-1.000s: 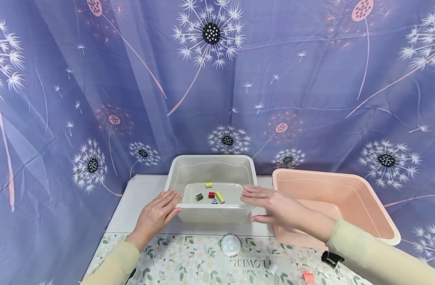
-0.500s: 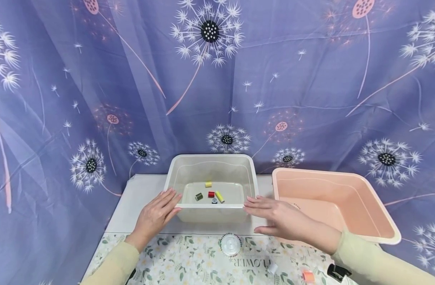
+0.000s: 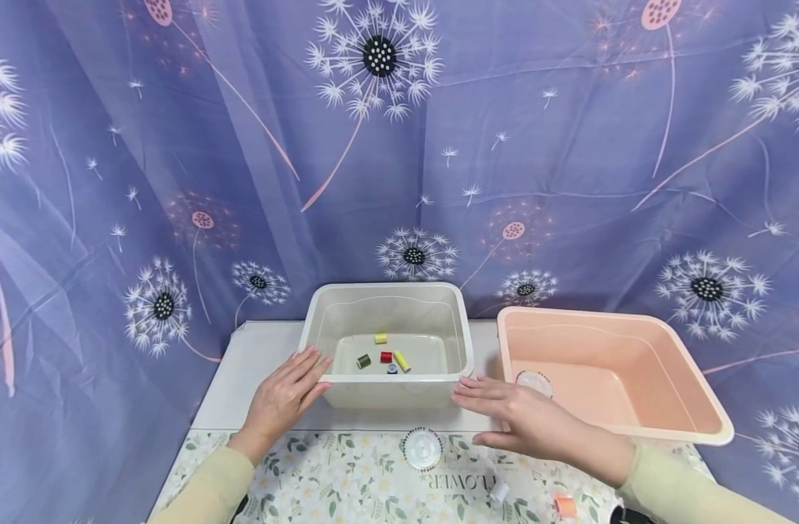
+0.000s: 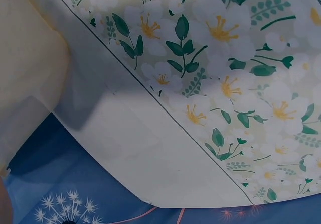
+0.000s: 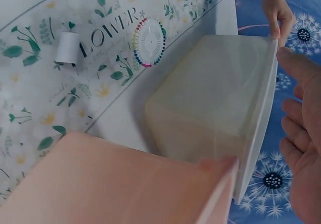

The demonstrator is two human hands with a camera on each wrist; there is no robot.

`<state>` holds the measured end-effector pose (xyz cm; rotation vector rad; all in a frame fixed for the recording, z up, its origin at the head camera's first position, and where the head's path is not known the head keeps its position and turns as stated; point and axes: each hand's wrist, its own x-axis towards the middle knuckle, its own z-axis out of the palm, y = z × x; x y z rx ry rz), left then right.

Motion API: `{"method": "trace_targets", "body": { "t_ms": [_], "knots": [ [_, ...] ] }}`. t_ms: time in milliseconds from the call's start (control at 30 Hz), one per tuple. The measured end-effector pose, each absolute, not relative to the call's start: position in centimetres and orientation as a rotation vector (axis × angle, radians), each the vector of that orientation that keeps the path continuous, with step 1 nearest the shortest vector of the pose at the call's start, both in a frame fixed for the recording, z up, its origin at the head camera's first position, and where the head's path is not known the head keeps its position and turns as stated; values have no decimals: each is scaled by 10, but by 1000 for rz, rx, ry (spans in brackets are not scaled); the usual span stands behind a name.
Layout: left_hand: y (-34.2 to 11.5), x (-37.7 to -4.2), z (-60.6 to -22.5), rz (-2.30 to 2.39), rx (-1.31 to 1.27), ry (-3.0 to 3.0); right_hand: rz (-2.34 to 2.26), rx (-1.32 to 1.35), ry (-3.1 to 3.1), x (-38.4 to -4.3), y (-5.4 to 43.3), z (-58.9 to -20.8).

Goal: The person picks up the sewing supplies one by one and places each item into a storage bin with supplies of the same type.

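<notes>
In the head view, a grey-white plastic bin [image 3: 393,397] stands at the middle back of the table, holding several thread spools, among them a red spool [image 3: 387,356] and a dark green spool [image 3: 363,360]. My left hand [image 3: 283,393] rests on the bin's front left corner, fingers extended over the rim. At the front right corner is my right hand [image 3: 527,415], its straight fingers right by the rim and thumb apart. The right wrist view shows this hand [image 5: 301,133] beside the bin's rim, palm bare. Neither hand holds a thing.
A pink bin [image 3: 668,371] stands to the right, with a wheel of pins [image 3: 533,383] inside. Another pin wheel [image 3: 422,449] lies on the floral mat [image 3: 327,473] in front, with a white spool [image 3: 499,492] and an orange spool [image 3: 565,506] nearby. A dandelion-print curtain [image 3: 347,175] hangs behind.
My right hand has slid right and slightly nearer, off the grey bin's inner edge. The pin wheel in the pink bin has come into view. My left hand stays where it was.
</notes>
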<state>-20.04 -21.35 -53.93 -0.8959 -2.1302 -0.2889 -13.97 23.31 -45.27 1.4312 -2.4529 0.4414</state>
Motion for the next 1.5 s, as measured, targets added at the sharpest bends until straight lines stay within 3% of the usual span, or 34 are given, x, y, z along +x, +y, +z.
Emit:
{"method": "trace_targets", "body": {
  "t_ms": [1500],
  "knots": [
    [-213, -200, -538, -288, -891, -2149, 516, 1293, -2578, -94, 252, -527]
  ]
}}
